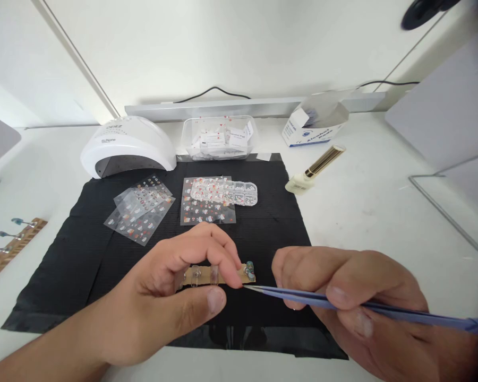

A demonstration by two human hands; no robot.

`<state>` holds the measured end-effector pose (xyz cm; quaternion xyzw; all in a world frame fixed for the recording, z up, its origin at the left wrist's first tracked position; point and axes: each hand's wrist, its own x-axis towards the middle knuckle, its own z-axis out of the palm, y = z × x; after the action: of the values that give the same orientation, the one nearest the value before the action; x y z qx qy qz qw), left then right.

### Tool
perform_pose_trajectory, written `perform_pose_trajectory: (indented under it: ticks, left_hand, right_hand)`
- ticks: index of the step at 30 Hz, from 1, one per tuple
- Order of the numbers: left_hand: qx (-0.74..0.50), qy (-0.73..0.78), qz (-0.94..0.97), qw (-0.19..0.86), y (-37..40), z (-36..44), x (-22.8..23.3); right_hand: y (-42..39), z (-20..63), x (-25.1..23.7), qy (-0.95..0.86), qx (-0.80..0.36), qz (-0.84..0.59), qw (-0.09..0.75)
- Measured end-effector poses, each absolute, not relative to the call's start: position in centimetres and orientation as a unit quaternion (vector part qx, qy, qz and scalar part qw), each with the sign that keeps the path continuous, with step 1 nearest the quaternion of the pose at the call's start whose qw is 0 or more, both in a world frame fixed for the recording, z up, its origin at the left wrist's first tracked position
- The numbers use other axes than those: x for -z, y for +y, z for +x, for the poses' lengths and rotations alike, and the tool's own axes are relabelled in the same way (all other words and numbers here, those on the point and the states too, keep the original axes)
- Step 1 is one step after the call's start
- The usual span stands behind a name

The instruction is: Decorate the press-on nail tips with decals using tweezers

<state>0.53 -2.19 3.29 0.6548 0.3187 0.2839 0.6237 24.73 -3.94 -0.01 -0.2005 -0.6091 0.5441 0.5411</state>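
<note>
My right hand grips a pair of blue tweezers, their pale points facing left. Those points meet the index fingertip of my left hand, where a tiny reddish speck shows, too small to name. My left thumb and index finger are apart, the fingers curved over a cardboard strip. Clear false nails stand on that strip, partly hidden by the hand. At its right end is a teal patterned false nail.
A black mat covers the table's middle. Sticker sheets and a clear rhinestone case lie on it. Behind stand a white nail lamp, a plastic tub, an alcohol pad box and a gold-capped bottle. Another nail strip lies left.
</note>
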Motion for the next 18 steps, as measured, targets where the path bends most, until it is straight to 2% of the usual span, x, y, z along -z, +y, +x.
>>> perform_pose_trajectory:
  ticks: [18]
  left_hand:
    - [-0.275, 0.320, 0.644, 0.638, -2.29, 0.66, -3.20]
  right_hand:
    - [-4.17, 24.73, -0.36, -0.587, -0.552, -0.218, 0.551]
